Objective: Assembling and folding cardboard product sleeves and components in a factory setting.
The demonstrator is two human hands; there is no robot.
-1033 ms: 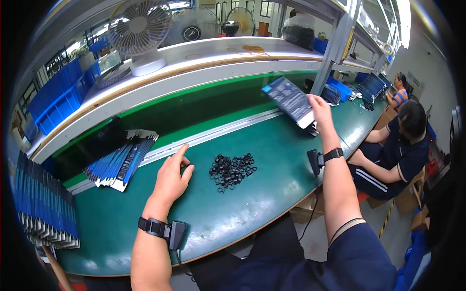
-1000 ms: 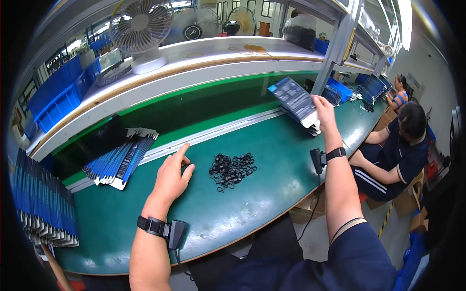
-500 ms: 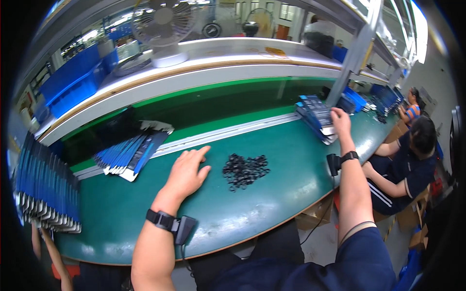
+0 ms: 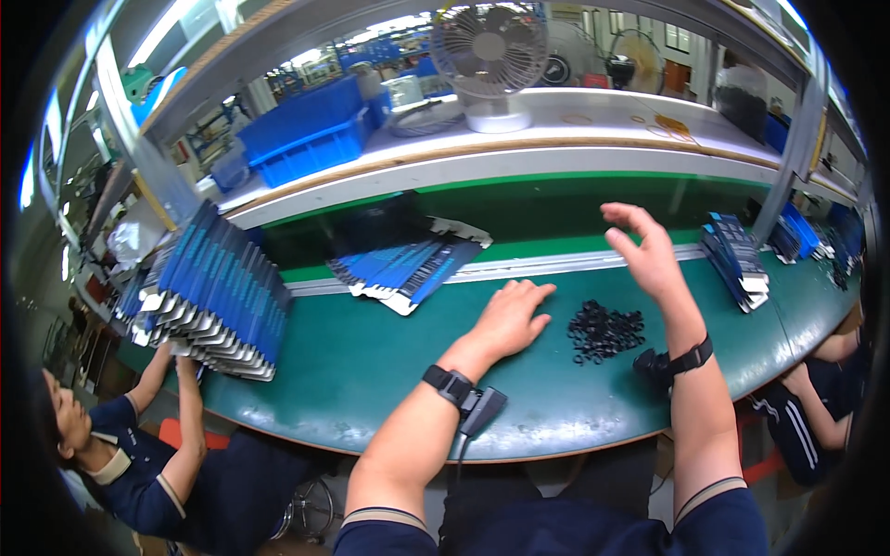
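Observation:
My left hand (image 4: 508, 320) rests on the green tabletop with its fingers stretched out and nothing in them. Just right of its fingertips lies a heap of small black ring-like parts (image 4: 604, 332). Above and beyond that heap I hold my right hand (image 4: 647, 252) in the air, empty, fingers and thumb apart. Farther right, a small stack of flat blue-and-black cartons (image 4: 734, 261) with white flaps stands against the metal post. A fanned row of similar cartons (image 4: 403, 273) leans at the back of the table, left of my left hand.
A tall stack of blue cartons (image 4: 222, 296) rises at the left, where a co-worker's hands (image 4: 181, 360) reach in. Another co-worker (image 4: 820, 389) sits at the right edge. On the shelf are a blue bin (image 4: 311, 139), a white fan (image 4: 491, 56) and orange bands (image 4: 674, 128).
My view has turned left. My right hand has come away from the cartons at the right and moved left, raised and empty. My left hand stays on the table.

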